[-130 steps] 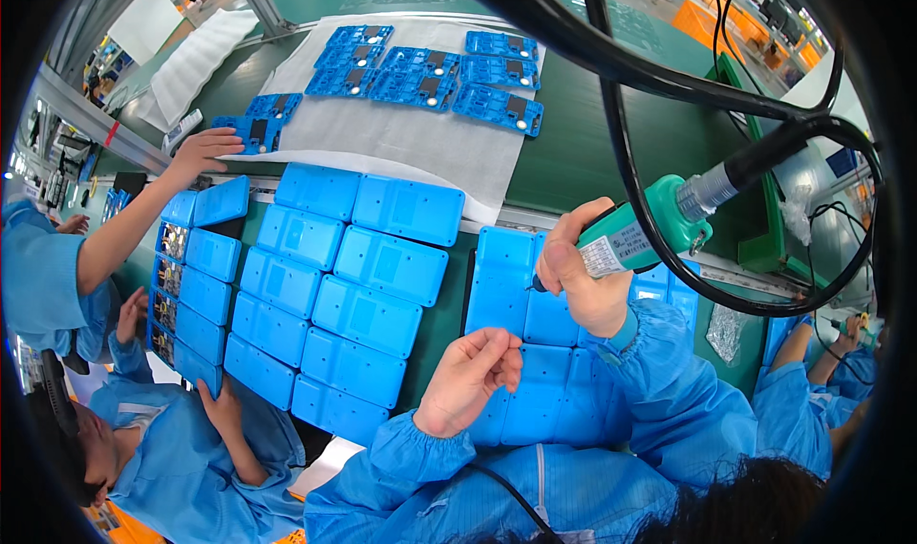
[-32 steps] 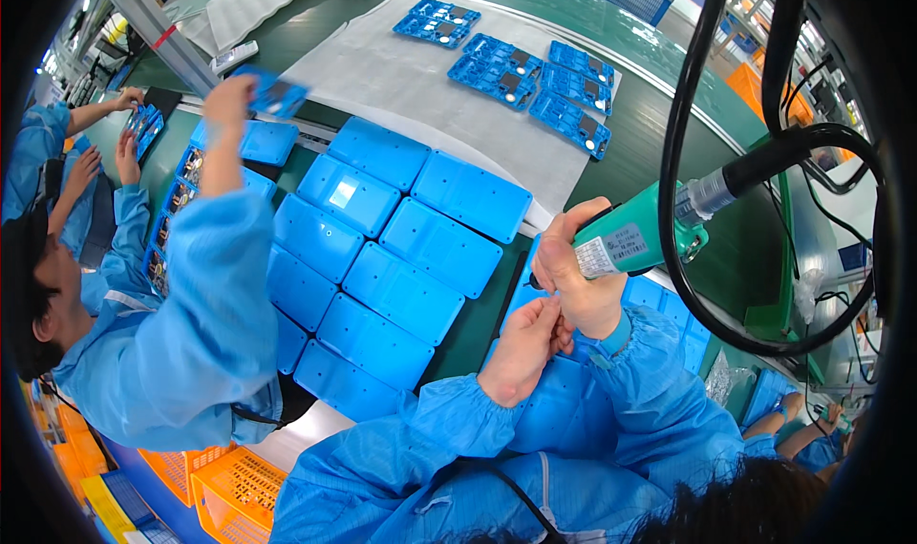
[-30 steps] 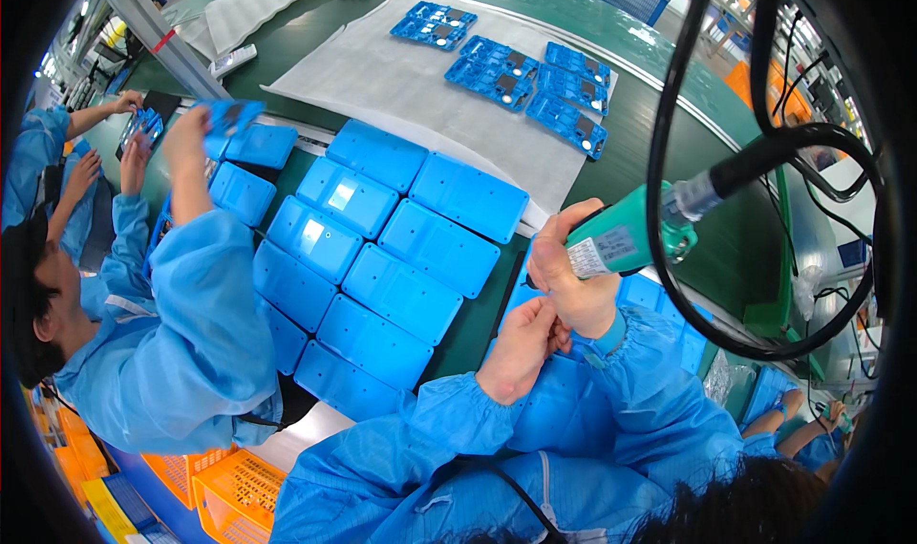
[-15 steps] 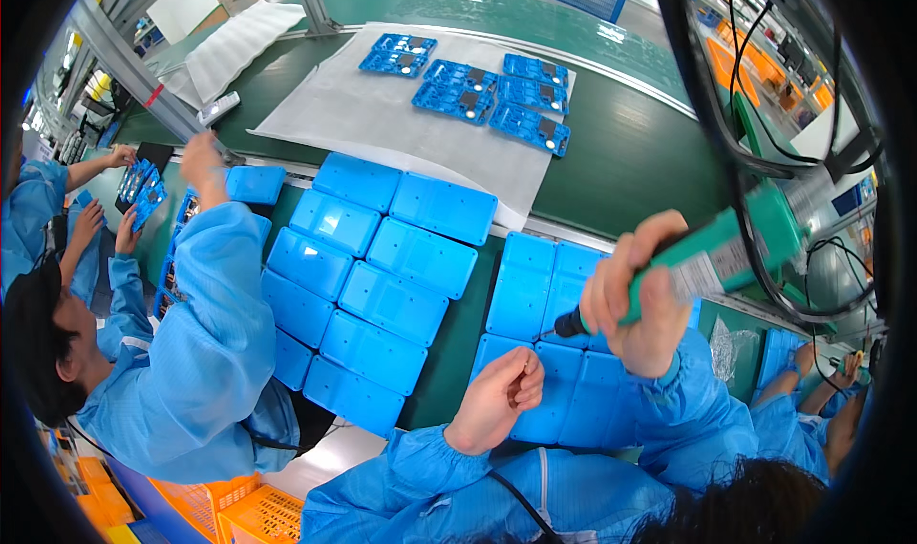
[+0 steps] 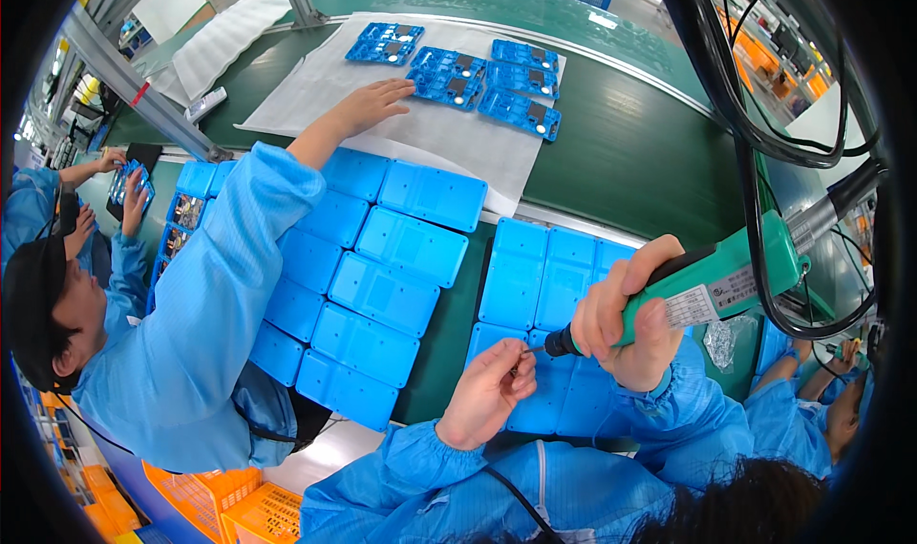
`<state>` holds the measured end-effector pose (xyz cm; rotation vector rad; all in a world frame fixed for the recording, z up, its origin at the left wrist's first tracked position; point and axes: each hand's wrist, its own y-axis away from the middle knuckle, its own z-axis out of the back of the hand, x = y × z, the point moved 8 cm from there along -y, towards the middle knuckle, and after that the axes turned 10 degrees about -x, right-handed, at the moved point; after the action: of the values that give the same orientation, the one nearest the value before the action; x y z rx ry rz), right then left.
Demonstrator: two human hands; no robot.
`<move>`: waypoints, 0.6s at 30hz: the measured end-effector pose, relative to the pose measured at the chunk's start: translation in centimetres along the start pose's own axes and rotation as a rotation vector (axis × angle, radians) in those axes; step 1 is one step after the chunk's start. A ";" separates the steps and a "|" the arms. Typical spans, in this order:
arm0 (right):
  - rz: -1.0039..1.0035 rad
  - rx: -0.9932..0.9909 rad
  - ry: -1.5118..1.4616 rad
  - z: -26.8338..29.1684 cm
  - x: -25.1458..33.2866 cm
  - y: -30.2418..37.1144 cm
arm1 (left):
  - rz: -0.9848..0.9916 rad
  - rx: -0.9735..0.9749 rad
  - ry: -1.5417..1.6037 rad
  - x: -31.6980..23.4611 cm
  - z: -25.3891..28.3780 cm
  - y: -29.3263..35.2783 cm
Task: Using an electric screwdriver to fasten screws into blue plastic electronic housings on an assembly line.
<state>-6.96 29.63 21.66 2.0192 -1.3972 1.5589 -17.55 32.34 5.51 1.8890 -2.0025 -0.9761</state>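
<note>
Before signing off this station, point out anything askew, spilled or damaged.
Nothing looks spilled or damaged. The white sheet lies askew, overrunning the near edge of the green conveyor belt, and crumpled clear plastic sits loose right of the blue casings, like stray packaging.

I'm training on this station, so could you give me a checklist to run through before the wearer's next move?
1. Right hand grips the green power screwdriver: ok, fingers wrapped around its body.
2. Bit clear of the left hand: not ok, its tip is right at that hand's fingers.
3. Small part held by the left hand: cannot tell, its fingers are curled closed.
4. Black cable free of the screwdriver: cannot tell, it crosses in front of it in this view.
5. Co-worker's hand away from the bit: ok, it reaches over the white sheet.
</note>
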 end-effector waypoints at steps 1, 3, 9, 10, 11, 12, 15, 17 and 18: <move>-0.003 0.001 0.001 0.0 -0.1 0.0 | 0.001 -0.004 -0.005 0.0 0.0 0.0; -0.015 0.004 0.015 0.0 -0.4 0.1 | 0.004 -0.010 -0.007 0.0 0.0 -0.1; -0.008 0.015 0.010 0.5 -0.6 0.1 | 0.045 -0.026 -0.086 0.2 0.1 -0.6; -0.011 0.014 0.012 0.6 -0.7 0.1 | 0.059 -0.031 -0.093 0.3 0.1 -0.7; -0.009 0.015 0.013 0.7 -0.7 0.1 | 0.073 -0.035 -0.099 0.4 0.1 -0.7; -0.007 0.015 0.013 0.8 -0.7 0.1 | 0.074 -0.035 -0.097 0.4 0.3 -0.9; 0.014 0.025 0.030 0.7 -0.6 -0.2 | 0.078 0.024 -0.091 0.5 0.1 -1.0; 0.048 -0.017 0.057 1.3 -1.2 -0.8 | 0.085 -0.133 -0.033 -0.1 0.2 -0.7; 0.083 -0.056 0.083 1.8 -1.4 -1.2 | 0.087 -0.133 -0.031 0.0 0.5 -0.9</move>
<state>-4.90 29.74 20.19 1.8645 -1.4934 1.5996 -17.14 32.51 4.61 1.7133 -1.9660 -1.0929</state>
